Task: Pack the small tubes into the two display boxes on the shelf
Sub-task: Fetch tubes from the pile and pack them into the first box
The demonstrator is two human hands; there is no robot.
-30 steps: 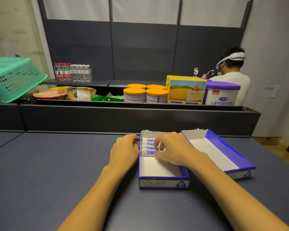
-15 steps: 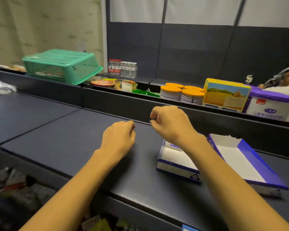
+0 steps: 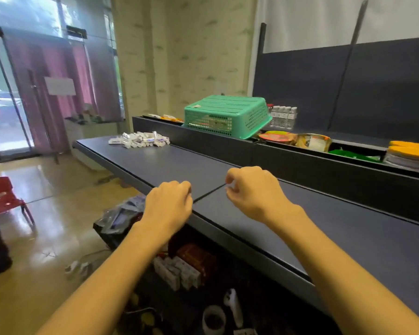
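Both hands hover empty over the shelf, far from the pile of small tubes.

The left hand (image 3: 168, 204) sits above the near edge of the dark shelf (image 3: 336, 238), its grip loosely curled with nothing in it. The right hand (image 3: 254, 191) is just beside it, farther in over the shelf, fingers also curled in and holding nothing. The small tubes (image 3: 139, 140) lie in a loose white heap at the shelf's far left corner, well apart from both hands. An upturned green basket (image 3: 226, 115) rests on the raised back ledge behind the heap. Only a sliver of something blue shows at the frame's right edge; whether it is a display box cannot be told.
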